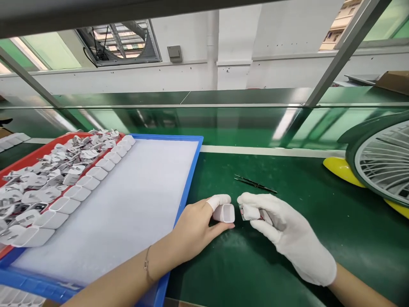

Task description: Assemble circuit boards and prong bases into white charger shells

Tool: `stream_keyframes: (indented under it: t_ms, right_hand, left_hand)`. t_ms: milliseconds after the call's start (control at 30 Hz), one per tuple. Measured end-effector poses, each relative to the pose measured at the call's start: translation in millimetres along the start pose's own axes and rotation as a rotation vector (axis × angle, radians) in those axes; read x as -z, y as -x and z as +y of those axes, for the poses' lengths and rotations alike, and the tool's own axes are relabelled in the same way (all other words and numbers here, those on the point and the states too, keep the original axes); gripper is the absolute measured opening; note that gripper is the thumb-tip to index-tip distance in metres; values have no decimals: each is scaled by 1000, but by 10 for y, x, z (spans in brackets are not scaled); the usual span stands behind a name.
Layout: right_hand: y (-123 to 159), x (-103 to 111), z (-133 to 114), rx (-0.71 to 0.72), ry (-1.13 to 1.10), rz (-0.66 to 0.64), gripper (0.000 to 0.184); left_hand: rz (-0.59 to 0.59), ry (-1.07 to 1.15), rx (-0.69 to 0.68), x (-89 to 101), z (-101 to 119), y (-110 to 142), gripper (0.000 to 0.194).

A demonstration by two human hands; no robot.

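My left hand (200,228), with a white finger cot on one finger, grips a white charger housing (224,213) whose open end faces right. Close beside it, my right hand (284,230) in a white glove pinches a charger plug insert (251,212) with a small circuit board at its left end. A narrow gap separates the two parts. Behind my hands, a pair of black tweezers (255,184) lies on the green work surface (306,183).
At left, a red bin (47,147) holds many loose plug inserts (47,183). A row of white housings (87,182) lines the blue-rimmed tray (150,192). A fan (383,157) with a yellow base stands at right. A metal frame bar (348,53) rises behind.
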State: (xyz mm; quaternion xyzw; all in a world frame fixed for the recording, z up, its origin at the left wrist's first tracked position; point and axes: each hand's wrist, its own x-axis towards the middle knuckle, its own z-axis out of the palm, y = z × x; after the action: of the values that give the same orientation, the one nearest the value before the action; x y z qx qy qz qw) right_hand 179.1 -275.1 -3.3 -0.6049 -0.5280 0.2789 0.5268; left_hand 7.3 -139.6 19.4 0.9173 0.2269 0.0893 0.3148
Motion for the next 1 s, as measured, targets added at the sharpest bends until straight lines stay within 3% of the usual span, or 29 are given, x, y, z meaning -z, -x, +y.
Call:
stream_keyframes:
  t_ms: [100, 300, 633, 800, 1000]
  right_hand:
    - [23, -44, 22, 162, 220, 73, 68]
    - [3, -98, -10, 315, 336, 52, 74]
    - [5, -122, -12, 304, 284, 38, 72]
    - [0, -144, -29, 227, 315, 27, 75]
    - [15, -188, 33, 148, 340, -37, 71]
  left_hand:
    - [104, -84, -119, -52, -52, 14, 42]
    - [195, -165, -232, -126, -84, 46, 44]
    - [311, -150, -397, -129, -13, 48, 40]
    - [346, -196, -426, -181, 12, 35, 40]
    - [184, -207, -350, -156, 84, 5, 36]
